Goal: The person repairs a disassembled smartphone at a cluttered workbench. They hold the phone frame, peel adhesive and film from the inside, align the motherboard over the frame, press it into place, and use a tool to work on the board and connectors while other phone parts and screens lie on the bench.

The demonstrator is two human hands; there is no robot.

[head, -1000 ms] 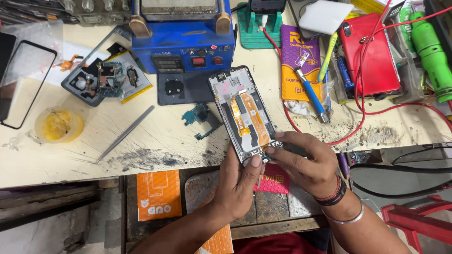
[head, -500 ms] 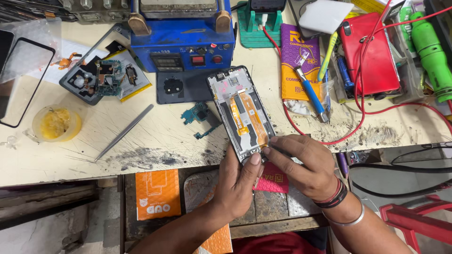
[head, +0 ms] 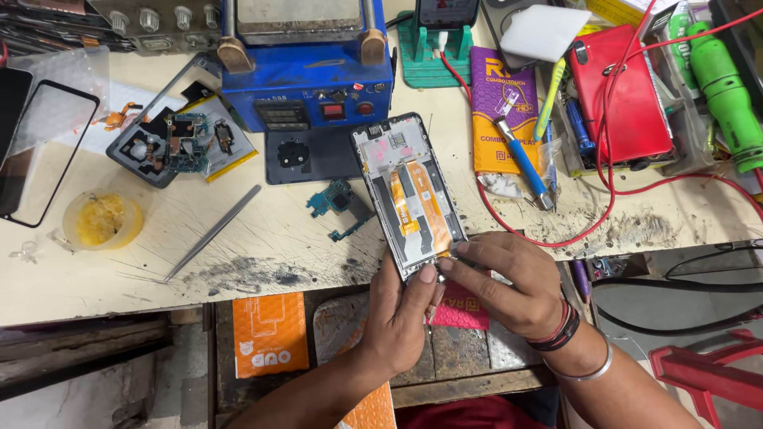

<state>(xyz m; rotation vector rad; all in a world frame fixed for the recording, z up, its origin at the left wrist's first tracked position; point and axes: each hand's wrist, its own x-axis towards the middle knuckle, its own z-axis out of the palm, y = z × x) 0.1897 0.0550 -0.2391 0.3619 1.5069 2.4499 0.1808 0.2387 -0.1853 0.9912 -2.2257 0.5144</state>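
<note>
— Phone frame (head: 409, 193), opened and stripped, lies on the bench edge; who holds it?

— Both hands meet at its near end. The left hand (head: 401, 314) cups that end from below, thumb pressed on the bottom edge; the right hand (head: 505, 282) pinches the same corner with its fingertips.

— How does it lie?

— Long axis runs away from the person, leaning slightly left, so the near end is closest to both hands.

— And around it?

— A small circuit board (head: 340, 205) just left, tweezers (head: 213, 232) farther left, a blue machine (head: 306, 79) behind, red wire (head: 548, 230) to the right.
</note>
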